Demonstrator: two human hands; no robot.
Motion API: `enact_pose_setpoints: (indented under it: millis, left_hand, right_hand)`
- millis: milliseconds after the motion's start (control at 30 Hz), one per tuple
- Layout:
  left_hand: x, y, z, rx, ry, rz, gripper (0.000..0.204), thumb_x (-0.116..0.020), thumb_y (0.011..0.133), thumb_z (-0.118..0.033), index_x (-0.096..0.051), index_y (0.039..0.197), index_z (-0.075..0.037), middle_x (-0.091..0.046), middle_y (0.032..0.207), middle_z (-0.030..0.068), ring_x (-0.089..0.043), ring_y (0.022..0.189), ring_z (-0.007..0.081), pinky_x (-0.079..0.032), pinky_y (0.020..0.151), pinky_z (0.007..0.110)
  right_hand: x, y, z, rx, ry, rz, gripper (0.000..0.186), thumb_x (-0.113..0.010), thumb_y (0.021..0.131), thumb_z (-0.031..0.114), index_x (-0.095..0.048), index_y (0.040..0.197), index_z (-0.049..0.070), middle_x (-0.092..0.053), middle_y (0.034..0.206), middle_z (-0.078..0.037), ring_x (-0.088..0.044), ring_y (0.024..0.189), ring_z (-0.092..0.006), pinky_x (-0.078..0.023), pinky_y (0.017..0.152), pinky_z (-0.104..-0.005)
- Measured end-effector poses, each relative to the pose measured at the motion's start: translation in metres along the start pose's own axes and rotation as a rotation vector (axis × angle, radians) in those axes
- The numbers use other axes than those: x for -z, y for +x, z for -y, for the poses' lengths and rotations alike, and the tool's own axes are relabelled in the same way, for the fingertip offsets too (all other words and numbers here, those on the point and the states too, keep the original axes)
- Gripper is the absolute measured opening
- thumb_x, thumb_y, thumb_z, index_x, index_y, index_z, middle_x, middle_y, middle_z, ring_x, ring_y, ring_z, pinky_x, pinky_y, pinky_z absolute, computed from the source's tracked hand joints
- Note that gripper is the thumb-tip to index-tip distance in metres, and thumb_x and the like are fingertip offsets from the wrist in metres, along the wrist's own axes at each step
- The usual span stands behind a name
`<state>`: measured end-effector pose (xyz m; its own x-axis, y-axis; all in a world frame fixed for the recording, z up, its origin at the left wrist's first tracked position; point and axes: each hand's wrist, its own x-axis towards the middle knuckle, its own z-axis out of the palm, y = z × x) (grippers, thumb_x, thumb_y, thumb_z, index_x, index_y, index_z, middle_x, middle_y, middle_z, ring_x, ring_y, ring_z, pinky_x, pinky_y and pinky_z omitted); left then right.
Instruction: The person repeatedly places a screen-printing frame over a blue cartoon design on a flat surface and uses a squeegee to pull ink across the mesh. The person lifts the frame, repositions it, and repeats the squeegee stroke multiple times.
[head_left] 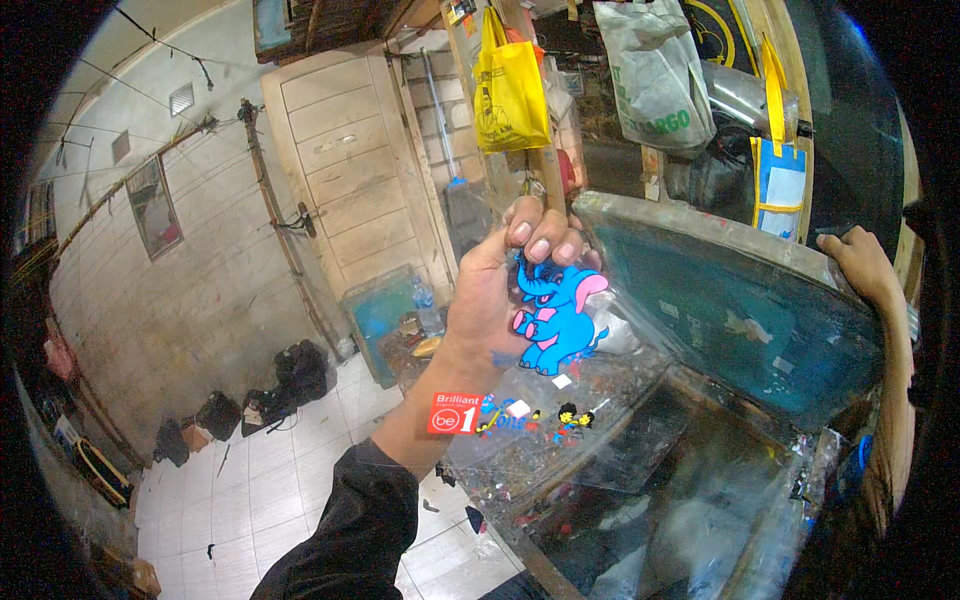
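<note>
Now, L hand (pixel 505 275) pinching clear printed bag (pixel 555 340) top, R hand (pixel 862 262) gripping screen frame (pixel 700 225) edge.

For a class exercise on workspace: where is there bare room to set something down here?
The white tiled floor between the wall and the bags is open. The table under the printed plastic sheet in the left hand is littered; the right hand holds the raised screen frame.

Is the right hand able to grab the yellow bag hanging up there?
Probably not right away: the right hand grips the raised screen frame, while the yellow bag hangs up past the left hand and its clear printed sheet.
</note>
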<state>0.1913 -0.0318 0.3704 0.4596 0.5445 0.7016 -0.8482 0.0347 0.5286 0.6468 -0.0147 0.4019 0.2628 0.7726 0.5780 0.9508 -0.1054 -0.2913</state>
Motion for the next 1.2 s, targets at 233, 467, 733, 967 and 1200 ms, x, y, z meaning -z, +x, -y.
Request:
enact_pose_setpoints:
  millis: [233,467,733,967,1200]
  left_hand:
    - [0.04,-0.024,0.002,-0.062,0.377,-0.068,0.018,-0.053,0.104,-0.017,-0.054,0.087,-0.012,-0.057,0.081,0.0027,-0.061,0.087,0.0202,-0.051,0.095,0.04]
    - [0.191,-0.159,-0.045,0.365,1.711,-0.504,0.024,-0.056,0.1,-0.008,-0.065,0.119,0.003,-0.074,0.119,0.0156,-0.071,0.107,0.0227,-0.054,0.096,0.037]
    - [0.332,-0.367,-0.075,-0.017,0.959,-1.341,0.022,-0.054,0.098,-0.014,-0.069,0.091,0.0,-0.071,0.084,0.0106,-0.069,0.074,0.0224,-0.056,0.062,0.043]
    - [0.285,-0.375,0.036,0.421,2.33,-0.194,0.055,-0.078,0.083,-0.034,-0.063,0.123,0.001,-0.066,0.109,0.0251,-0.067,0.102,0.0432,-0.055,0.08,0.055]
    - [0.297,-0.353,0.038,0.985,2.256,-0.129,0.033,-0.073,0.087,-0.021,-0.068,0.113,-0.001,-0.072,0.104,0.0224,-0.072,0.094,0.0406,-0.057,0.08,0.053]
  right_hand:
    - [-0.001,0.007,-0.001,-0.025,-0.006,0.036,0.061,-0.065,0.092,0.051,-0.073,0.093,-0.01,-0.07,0.091,-0.032,-0.071,0.09,-0.044,-0.053,0.082,-0.049]
    - [-0.001,0.016,-0.015,-0.053,-0.052,0.017,0.066,-0.064,0.094,0.052,-0.071,0.103,-0.013,-0.066,0.11,-0.03,-0.065,0.107,-0.0405,-0.048,0.094,-0.0453]
    - [-0.026,0.071,-0.088,-0.084,0.092,0.063,0.052,-0.067,0.092,0.044,-0.073,0.106,-0.005,-0.069,0.116,-0.021,-0.064,0.107,-0.0319,-0.048,0.093,-0.042]
    - [0.001,0.072,-0.082,0.182,-0.442,0.192,0.04,-0.049,0.102,0.035,-0.075,0.117,0.008,-0.067,0.113,-0.027,-0.063,0.108,-0.0383,-0.049,0.095,-0.0439]
    - [0.01,0.038,-0.005,0.067,-0.284,0.194,0.059,-0.056,0.095,0.054,-0.075,0.099,-0.002,-0.069,0.101,-0.036,-0.069,0.097,-0.0483,-0.051,0.085,-0.0527]
